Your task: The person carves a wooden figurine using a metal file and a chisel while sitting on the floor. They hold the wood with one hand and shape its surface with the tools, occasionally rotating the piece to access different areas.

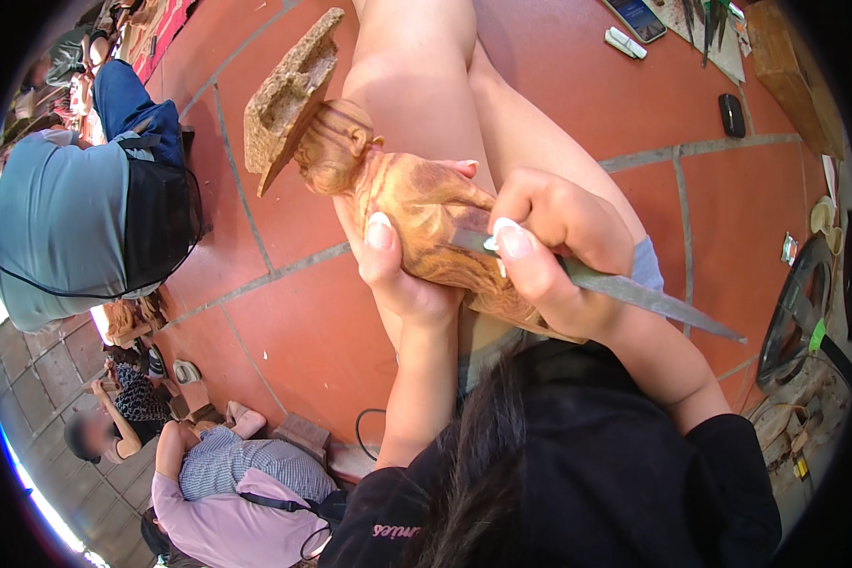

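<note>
A carved wooden figurine point(440, 204) lies over my lap, its round head to the left and its base toward my body. A rough, porous slab of wood point(298, 90) juts from the head end. My left hand point(402, 279) wraps around the figure from below, its thumb pressing on the side. In my right hand point(563, 246) is a flat grey metal carving blade point(634, 295), pinched between thumb and curled fingers. Its squared end rests against the figurine's body, while the long pointed end sticks out to the right.
Red floor tiles point(284, 331) surround my bare legs. At the upper right lie a phone point(637, 19), a white case point(625, 43), a black mouse-shaped object point(732, 115) and a wooden block point(795, 76). A black fan-like ring point(795, 312) stands right. Several people sit at left.
</note>
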`<state>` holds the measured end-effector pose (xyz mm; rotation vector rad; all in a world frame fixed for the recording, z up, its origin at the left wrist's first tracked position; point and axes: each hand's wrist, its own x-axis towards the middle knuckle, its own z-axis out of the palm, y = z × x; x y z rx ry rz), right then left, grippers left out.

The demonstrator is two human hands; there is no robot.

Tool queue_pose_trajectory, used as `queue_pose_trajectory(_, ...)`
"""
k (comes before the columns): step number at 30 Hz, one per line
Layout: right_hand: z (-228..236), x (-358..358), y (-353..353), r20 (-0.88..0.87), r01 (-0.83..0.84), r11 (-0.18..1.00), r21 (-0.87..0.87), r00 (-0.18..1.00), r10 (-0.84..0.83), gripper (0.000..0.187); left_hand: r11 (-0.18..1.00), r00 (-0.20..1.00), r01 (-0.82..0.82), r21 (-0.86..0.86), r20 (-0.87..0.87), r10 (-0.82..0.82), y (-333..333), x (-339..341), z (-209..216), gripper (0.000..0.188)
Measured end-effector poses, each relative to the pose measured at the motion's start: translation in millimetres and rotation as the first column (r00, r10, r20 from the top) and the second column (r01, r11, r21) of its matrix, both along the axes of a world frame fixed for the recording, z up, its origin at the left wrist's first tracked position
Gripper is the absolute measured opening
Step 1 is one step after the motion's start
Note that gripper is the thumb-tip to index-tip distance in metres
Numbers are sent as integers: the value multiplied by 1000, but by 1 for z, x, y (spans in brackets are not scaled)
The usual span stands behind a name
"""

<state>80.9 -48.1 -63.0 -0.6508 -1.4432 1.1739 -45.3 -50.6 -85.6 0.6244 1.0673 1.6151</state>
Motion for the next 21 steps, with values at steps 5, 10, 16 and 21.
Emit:
queue_pose_trajectory(5, 1, -6, 1, -21, 46, 999, -13, 999, -46, 15, 1000, 1000, -20, -13, 4, 20, 2, 1, 2, 64)
queue_pose_trajectory(10, 1, -1, 1, -103, 14, 999, -45, 994, -19, 15, 1000, 1000, -12, -5, 6, 12, 1, 2, 4, 64)
queue_pose_trajectory(16, 2, -6, 9, -1, 62, 994, 91, 998, -63, 14, 999, 996, -36, -4, 86, 36, 1, 2, 2, 59)
queue_pose_trajectory(21, 3, -11, 13, 45, 143, 954, 262, 986, -160, 12, 999, 995, -16, 29, 103, 13, 2, 1, 3, 57)
